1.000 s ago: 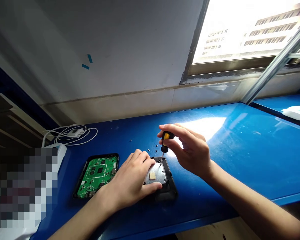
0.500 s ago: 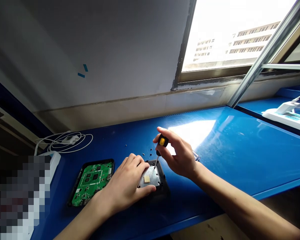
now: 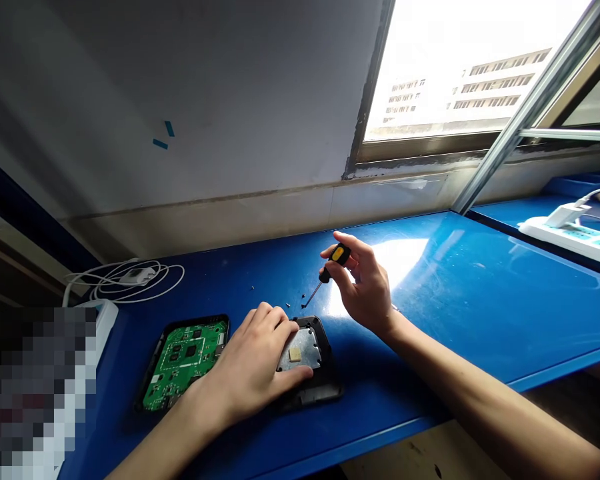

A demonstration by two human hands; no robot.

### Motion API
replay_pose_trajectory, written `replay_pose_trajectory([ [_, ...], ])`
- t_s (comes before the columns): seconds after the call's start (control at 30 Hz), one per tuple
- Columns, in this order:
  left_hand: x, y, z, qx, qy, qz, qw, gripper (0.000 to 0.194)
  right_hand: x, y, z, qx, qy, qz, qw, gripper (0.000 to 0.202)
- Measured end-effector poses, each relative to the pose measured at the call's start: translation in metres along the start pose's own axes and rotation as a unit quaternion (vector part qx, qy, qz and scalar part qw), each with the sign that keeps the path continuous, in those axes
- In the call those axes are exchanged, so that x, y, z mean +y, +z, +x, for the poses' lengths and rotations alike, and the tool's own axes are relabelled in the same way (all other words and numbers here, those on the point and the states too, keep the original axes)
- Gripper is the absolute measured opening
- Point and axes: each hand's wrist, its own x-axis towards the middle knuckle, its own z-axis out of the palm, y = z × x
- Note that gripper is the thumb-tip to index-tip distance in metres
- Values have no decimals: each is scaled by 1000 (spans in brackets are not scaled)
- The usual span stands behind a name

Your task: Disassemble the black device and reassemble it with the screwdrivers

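Observation:
My right hand point(image 3: 367, 287) grips a small screwdriver point(image 3: 339, 254) by its black and yellow handle. The tilted shaft ends at a small dark screw point(image 3: 303, 306) lying on the table behind the casing; whether the screw sticks to the tip I cannot tell. My left hand point(image 3: 257, 350) holds the black plastic casing point(image 3: 325, 392) down, thumb and index finger across the metal plate point(image 3: 307, 340) inside it. A beige square pad point(image 3: 295, 354) sits on that plate. The palm hides the casing's left side. To the left lies a green circuit board point(image 3: 180, 363) in a black shell.
Several loose screws point(image 3: 288, 305) are scattered behind the casing. A coiled white cable with an adapter point(image 3: 137, 275) lies at the back left. On the right stand a metal frame post point(image 3: 500, 147) and a white power strip point(image 3: 575, 237). A wall and window bound the table's back.
My right hand has lifted the screwdriver off the metal plate and moved it back and up, its tip now by a screw on the table. My left hand stays on the casing.

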Motion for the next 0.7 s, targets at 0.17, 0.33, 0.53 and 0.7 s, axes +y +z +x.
replay_pose_trajectory([
  [0.17,-3,2,0,19,6,15,1000,31,1,1,0,-20,15,4,1000,40],
  [0.33,-5,0,1,21,6,22,1000,30,3,1,0,-27,26,6,999,39],
  [0.53,-7,2,1,23,5,17,1000,32,1,-4,4,19,55,30,998,42],
  [0.7,-8,2,1,30,9,16,999,32,-5,-6,12,4,127,102,987,46],
])
